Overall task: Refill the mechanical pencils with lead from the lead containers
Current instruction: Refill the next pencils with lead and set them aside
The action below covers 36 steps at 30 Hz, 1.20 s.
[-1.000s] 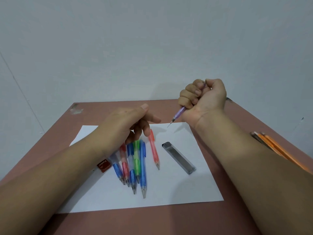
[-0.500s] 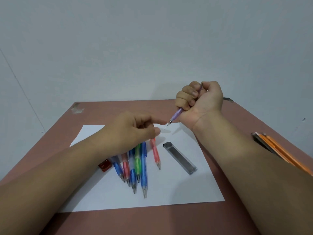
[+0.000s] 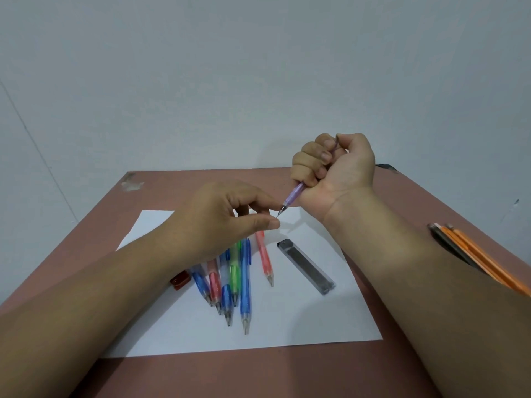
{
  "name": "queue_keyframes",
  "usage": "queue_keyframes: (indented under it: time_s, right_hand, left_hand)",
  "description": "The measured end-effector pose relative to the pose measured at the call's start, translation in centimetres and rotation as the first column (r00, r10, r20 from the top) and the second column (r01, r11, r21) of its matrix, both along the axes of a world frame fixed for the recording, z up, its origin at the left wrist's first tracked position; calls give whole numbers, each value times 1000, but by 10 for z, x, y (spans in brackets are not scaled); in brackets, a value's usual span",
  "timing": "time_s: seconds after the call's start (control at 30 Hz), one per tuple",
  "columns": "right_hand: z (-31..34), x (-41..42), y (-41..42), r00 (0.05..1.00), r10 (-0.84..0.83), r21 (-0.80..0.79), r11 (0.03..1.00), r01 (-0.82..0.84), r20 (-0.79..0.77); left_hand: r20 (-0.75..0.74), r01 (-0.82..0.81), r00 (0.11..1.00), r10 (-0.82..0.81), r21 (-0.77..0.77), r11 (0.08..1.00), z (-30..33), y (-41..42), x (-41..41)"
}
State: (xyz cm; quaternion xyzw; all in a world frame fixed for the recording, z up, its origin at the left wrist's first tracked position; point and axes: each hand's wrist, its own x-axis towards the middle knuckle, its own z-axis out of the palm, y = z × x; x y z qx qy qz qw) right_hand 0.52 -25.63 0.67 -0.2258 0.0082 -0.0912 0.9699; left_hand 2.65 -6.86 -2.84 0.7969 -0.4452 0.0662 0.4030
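Both hands worked together: our right hand (image 3: 336,162) fisted around the purple pencil (image 3: 293,195), tip toward our left hand (image 3: 230,219), whose fingertips pinched at it, presumably feeding lead.

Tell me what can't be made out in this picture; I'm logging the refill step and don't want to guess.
- Head view: whether a lead sits between the left hand fingertips and the purple pencil tip is too small to tell.
- The pencil's upper end is buried in the right hand.
- The left hand covers the upper ends of the pencils on the paper.
- The lead container: lead count unreadable.
- The orange pencils are partly hidden by the right forearm.
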Motion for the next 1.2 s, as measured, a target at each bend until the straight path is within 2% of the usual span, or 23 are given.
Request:
queue_keyframes:
  time_s: [0.4,0.6,0.77,0.83,0.9,0.97,1.07,1.2]
  right_hand:
    - [0,-1,6,999,28,12,1000,-28,35]
    - [2,-1,9,997,-17,-29,999,19,71]
    - [4,0,15,994,-101,-257,961,105,27]
    - [2,1,16,987,-162,-446,883,146,2]
    - [2,2,16,976,-218,-634,757,157,-19]
    - [3,0,16,977,-204,-704,703,98,-68]
    - [7,-3,16,981,-153,-657,753,36,-122]
    - [13,-7,18,979,-163,-518,852,78,-121]
  left_hand:
    - [141,9,990,0,-64,998,3,1,-1]
    - [95,-91,990,101,-102,991,4,3,-2]
    - [-50,-268,963,263,-125,955,7,10,3]
    - [-107,-315,947,303,-122,941,9,14,4]
    - [-145,-341,935,324,-113,933,10,18,5]
    - [-158,-337,933,322,-80,938,10,20,5]
    - [-36,-331,943,330,-47,942,11,21,3]
    - [305,-333,883,356,-126,934,17,21,-2]
